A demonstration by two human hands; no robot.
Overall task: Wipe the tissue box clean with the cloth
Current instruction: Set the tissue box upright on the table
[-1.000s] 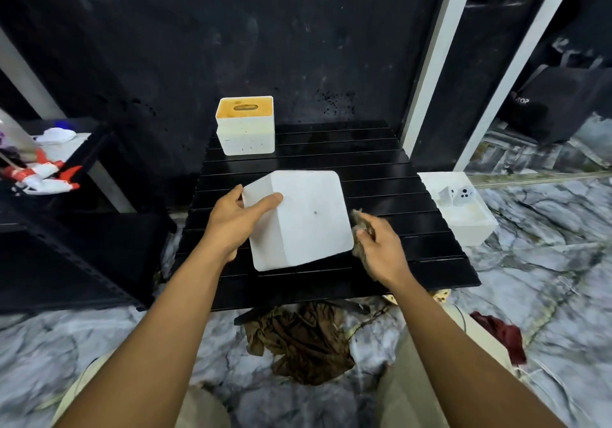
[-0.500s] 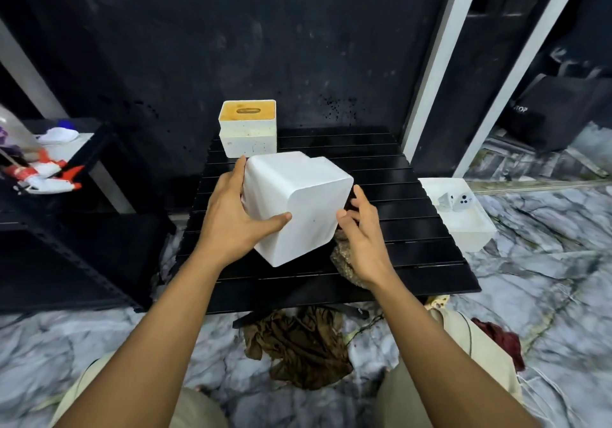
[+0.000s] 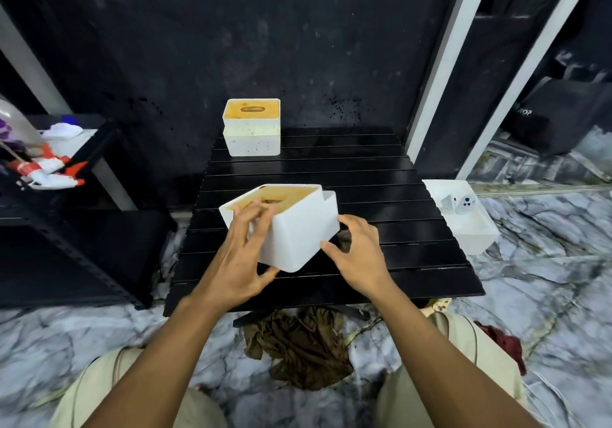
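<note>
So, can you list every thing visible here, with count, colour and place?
table: one, black, slatted, centre
tissue box: one, white with tan lid, held over the table
second tissue box: one, same colours, table's far edge
cloth: one, brown, at the tissue box's right side
rag: one, brown, floor under the table
tray: one, white, floor right of the table
red fabric: one, dark red, floor, far right
shelf: one, black, left
spray bottles: count unclear, red and white, on the shelf
left hand: one, grips the tissue box
right hand: one, holds the cloth
</note>
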